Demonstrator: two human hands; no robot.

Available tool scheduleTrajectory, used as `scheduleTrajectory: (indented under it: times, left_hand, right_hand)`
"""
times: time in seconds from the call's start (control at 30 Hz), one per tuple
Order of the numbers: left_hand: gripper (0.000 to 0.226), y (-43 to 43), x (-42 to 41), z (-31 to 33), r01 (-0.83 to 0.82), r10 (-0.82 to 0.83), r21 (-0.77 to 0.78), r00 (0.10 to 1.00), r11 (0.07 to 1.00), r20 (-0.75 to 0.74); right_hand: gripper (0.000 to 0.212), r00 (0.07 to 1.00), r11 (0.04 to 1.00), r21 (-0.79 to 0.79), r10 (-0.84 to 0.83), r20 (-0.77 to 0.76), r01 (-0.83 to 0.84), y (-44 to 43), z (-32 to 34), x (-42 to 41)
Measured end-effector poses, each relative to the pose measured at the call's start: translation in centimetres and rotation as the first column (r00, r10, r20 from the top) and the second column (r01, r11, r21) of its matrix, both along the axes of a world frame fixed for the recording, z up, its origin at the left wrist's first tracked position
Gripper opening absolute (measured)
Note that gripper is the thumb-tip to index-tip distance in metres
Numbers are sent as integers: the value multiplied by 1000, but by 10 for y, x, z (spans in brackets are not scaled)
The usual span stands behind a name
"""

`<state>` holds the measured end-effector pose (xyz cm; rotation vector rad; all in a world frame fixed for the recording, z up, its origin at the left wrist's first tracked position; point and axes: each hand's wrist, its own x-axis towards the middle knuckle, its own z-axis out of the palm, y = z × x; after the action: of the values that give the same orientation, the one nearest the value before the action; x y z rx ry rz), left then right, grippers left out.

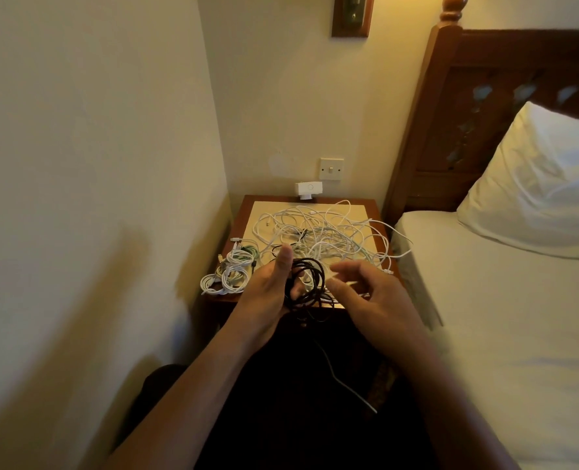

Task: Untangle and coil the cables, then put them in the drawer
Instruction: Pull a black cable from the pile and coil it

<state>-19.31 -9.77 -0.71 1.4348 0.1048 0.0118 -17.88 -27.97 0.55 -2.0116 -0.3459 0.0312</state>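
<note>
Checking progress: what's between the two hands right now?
A black cable coil, gripped by the left hand; the blurred right hand is beside it. Head view.

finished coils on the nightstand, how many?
4, at the nightstand's left front: three white coils running back from the corner, green coil behind them. Overlap may hide more.

Corner of 2 cream walls; wooden bedside table against rear wall below 1 light switch; bed with carved headboard, white pillow at right.

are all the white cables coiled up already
No, a loose white tangle sprawls across the nightstand beside a few coiled bundles.
</note>
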Motion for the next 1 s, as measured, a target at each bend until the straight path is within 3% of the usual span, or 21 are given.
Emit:
scheduleTrajectory:
  times: [0.13, 0.23, 0.37, 0.53, 0.6, 0.67, 0.77, 0.9, 1.0]
  left_hand:
    - [65, -2, -3, 2, 105, -105, 73, 994, 992, 1]
    - [67, -1, -5, 7, 127, -127, -20, 992, 992, -13]
    - [74, 2, -2, 13, 60, -64, -64, 996, 996, -56]
    - [79, 2, 1, 14, 79, -83, -45, 994, 996, -78]
    - [80, 3, -1, 12, 132, -131, 11, 989, 991, -62]
    - [80, 4, -4, 11, 172, -169, 47, 984, 984, -53]
    - [62, 5, -6, 13, 207, -207, 8, 978, 978, -40]
    - [48, 3, -5, 14, 191, -191, 22, 981, 981, -18]
    - [52, 2, -3, 12, 118, -119, 167, 993, 979, -5]
  right_hand:
    - [35, 989, 995, -87, 65, 130, -53, 6, 15, 8]
    - [36, 960, 979, -164, 158, 230, -122, 8, 22, 9]
    - [22, 942, 958, -175, 263, 209, -229, 12, 25, 13]
    - [8, 952, 971, -149, 217, 216, -188, 19, 20, 16]
    - [11, 964, 981, -81, 188, 186, -176, 19, 19, 19]
    - [11, 985, 988, 98, 109, 134, -123, 16, 19, 23]
    - [11, 998, 967, 250, 45, 41, -54, 13, 15, 27]
    - [6, 977, 911, 412, 116, -180, -32, 14, 5, 24]
    - [10, 962, 906, 416, 178, -208, -77, 10, 4, 22]
